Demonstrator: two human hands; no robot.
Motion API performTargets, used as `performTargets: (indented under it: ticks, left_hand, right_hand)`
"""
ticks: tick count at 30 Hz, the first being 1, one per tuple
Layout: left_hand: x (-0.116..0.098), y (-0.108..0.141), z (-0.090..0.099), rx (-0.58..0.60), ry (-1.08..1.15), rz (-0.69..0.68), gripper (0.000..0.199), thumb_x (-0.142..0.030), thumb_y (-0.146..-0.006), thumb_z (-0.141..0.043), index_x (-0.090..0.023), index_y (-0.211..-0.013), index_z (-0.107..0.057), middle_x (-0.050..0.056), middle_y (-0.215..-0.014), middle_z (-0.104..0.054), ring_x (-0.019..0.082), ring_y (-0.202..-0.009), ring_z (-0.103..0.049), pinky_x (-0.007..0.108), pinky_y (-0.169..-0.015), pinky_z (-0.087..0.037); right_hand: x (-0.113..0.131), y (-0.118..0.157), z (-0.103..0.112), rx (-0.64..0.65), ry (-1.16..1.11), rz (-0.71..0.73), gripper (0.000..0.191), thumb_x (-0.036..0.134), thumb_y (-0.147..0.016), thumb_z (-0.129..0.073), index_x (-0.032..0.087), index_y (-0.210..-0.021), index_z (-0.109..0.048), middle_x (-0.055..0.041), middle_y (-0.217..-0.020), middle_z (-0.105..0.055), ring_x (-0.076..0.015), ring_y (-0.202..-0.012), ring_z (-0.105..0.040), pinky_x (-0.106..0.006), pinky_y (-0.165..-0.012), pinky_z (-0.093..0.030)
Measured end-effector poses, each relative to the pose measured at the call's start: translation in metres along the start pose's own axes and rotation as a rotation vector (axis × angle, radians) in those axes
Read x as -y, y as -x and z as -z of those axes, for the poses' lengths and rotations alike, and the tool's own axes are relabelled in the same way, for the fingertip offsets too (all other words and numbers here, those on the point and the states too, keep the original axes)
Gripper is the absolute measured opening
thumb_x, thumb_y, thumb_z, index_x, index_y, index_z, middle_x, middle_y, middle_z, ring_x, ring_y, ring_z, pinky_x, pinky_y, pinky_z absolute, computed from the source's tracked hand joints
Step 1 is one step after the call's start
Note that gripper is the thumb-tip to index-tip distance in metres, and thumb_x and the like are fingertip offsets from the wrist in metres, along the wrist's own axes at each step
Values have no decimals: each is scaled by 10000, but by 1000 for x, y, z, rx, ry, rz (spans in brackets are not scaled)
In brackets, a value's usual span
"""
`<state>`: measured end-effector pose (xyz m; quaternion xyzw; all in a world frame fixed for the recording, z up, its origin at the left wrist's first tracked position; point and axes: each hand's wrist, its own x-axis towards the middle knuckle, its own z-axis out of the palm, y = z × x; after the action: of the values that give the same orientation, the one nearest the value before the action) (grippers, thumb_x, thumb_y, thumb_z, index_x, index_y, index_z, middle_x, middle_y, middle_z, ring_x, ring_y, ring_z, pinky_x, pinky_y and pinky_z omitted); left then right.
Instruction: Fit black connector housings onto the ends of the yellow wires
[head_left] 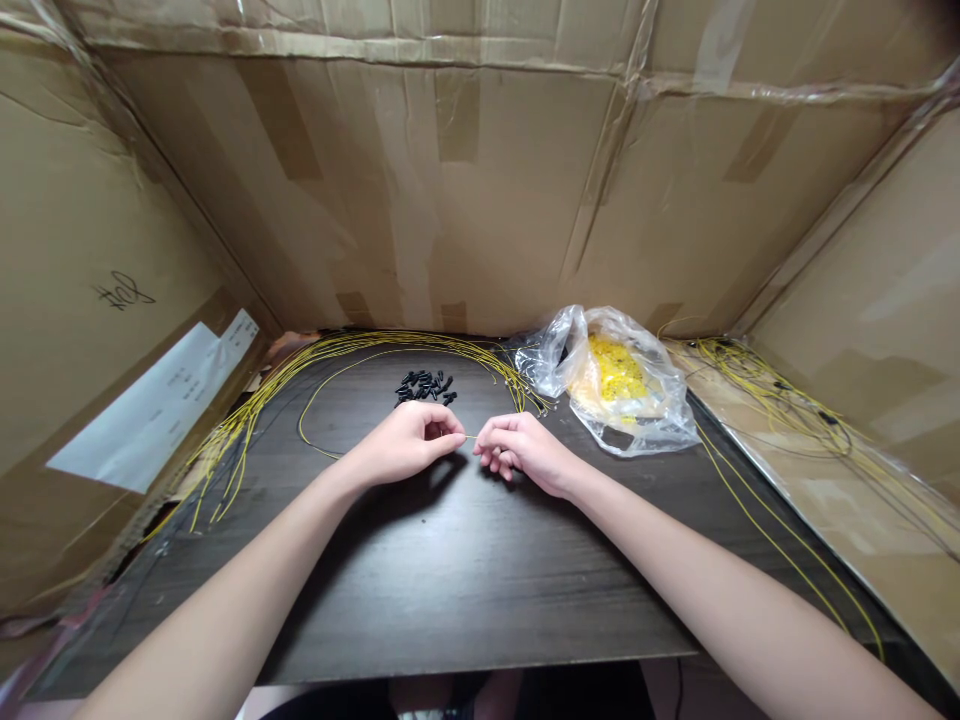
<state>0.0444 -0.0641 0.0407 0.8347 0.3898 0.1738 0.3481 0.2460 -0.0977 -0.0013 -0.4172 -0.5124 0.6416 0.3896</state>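
Between my two hands runs a short stretch of thin yellow wire [471,437], a little above the dark tabletop. My left hand [415,440] pinches it between thumb and fingers. From the other side my right hand [521,450] closes its fingertips on the wire's end; anything else in that pinch is too small to make out. A loop of the wire [304,410] curves across the table behind my left hand. Just beyond that hand lies a pile of small black sleeves [425,385].
A bundle of yellow wires [300,358] arcs along the back and left. A clear plastic bag [667,425] with small yellow pieces [616,368] stands back right. More tangled wires [772,385] lie on cardboard at the right. Cardboard walls [495,200] enclose three sides.
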Motion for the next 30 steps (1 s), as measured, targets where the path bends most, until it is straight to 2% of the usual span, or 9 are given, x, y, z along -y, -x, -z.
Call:
performTargets:
  ticks: [12, 15, 17, 19, 22, 25, 30]
  left_hand:
    - [-2, 0, -5, 12, 9, -4, 275, -397, -843, -582, -146, -815, -692, 28, -715, -662, 146, -644, -547, 247, -597, -402]
    - [-3, 0, -4, -10, 19, 2, 274, -401, -840, -590, -148, -806, -688, 23, -713, -661, 143, -636, -545, 248, -602, -407]
    - [-2, 0, -4, -19, 9, 5, 269, -400, -842, -591, -150, -807, -685, 21, -714, -660, 142, -635, -547, 249, -603, -408]
    - [0, 0, -4, -23, -6, 3, 260, -393, -843, -592, -152, -810, -685, 20, -714, -660, 142, -635, -548, 249, -602, -407]
    - [2, 0, -5, -20, -21, -7, 255, -386, -847, -590, -151, -807, -682, 20, -710, -657, 142, -638, -548, 250, -596, -403]
    - [3, 0, -6, -18, -31, -10, 255, -384, -852, -586, -152, -811, -684, 17, -706, -655, 142, -639, -545, 251, -594, -401]
    - [1, 0, -7, -22, -26, -8, 239, -365, -850, -594, -150, -818, -693, 17, -721, -666, 138, -645, -552, 248, -607, -409]
  right_hand:
    - [-1, -1, 0, 18, 35, 22, 181, 301, -728, -629, 126, -760, -664, -31, -631, -624, -93, -497, -527, -182, -402, -394]
    - [-3, -1, 0, -61, 54, 64, 213, 347, -773, -605, 147, -836, -644, -24, -664, -608, -113, -518, -534, -203, -401, -400]
    - [-4, 0, -1, -152, 193, 178, 206, 359, -808, -590, 166, -869, -631, -19, -699, -603, -125, -566, -545, -221, -446, -424]
    - [-3, 2, -3, -219, 409, 338, 166, 334, -827, -593, 176, -865, -626, -25, -749, -620, -135, -644, -563, -247, -556, -463]
    - [-3, 6, -5, -242, 686, 499, 115, 292, -822, -629, 183, -859, -628, -37, -811, -643, -150, -715, -567, -282, -696, -462]
    - [-4, 6, -5, -236, 808, 533, 75, 263, -832, -621, 189, -834, -632, -36, -797, -639, -152, -699, -559, -285, -693, -437]
    - [-6, 4, -2, -246, 835, 570, 99, 205, -845, -589, 179, -778, -657, -28, -747, -635, -139, -661, -561, -267, -658, -420]
